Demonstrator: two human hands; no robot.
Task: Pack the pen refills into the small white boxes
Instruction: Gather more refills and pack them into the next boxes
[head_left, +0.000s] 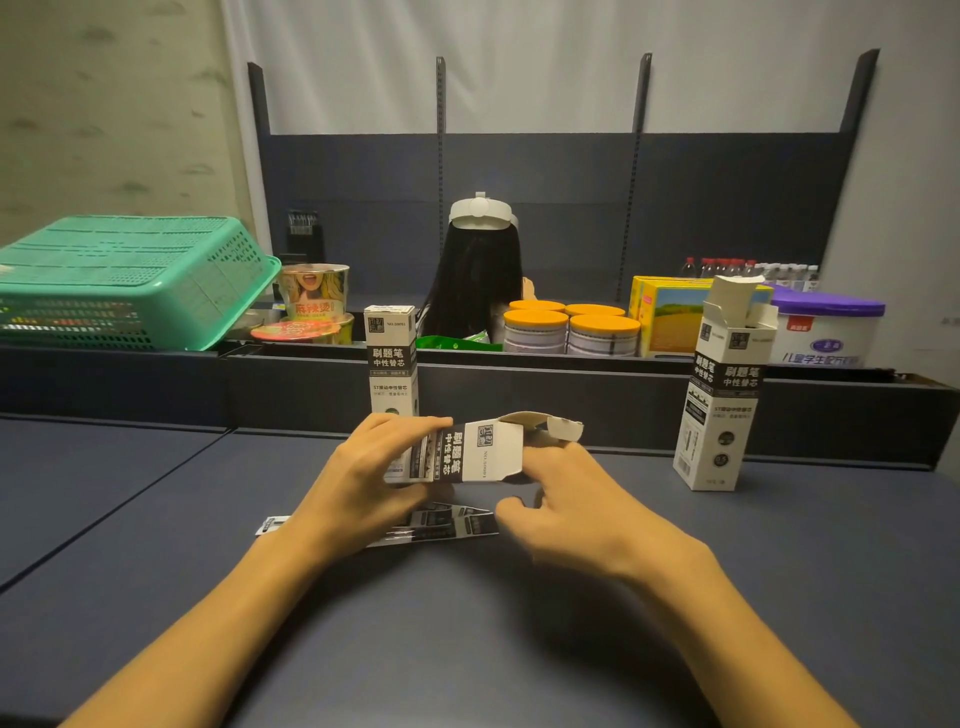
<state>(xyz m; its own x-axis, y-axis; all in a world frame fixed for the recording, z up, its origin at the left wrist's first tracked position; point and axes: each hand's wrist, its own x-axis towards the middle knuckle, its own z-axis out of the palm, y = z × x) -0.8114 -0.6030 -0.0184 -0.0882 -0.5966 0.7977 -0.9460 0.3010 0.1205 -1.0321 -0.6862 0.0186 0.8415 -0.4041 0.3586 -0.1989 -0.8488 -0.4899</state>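
Note:
My left hand grips a small white box lying sideways above the table, its flap end open toward the right. My right hand sits at that open end, fingers loosely curled near the flaps; I cannot tell if it pinches anything. Beneath the hands several pen refills in black-and-white wrap lie on the dark table. A shut white box stands upright behind my left hand. Another white box stands at the right with its top flaps open.
A green plastic basket lies upside down at back left beside noodle cups. Orange-lidded tins, a yellow carton and a purple-lidded tub line the shelf behind. A person wearing a headset sits opposite.

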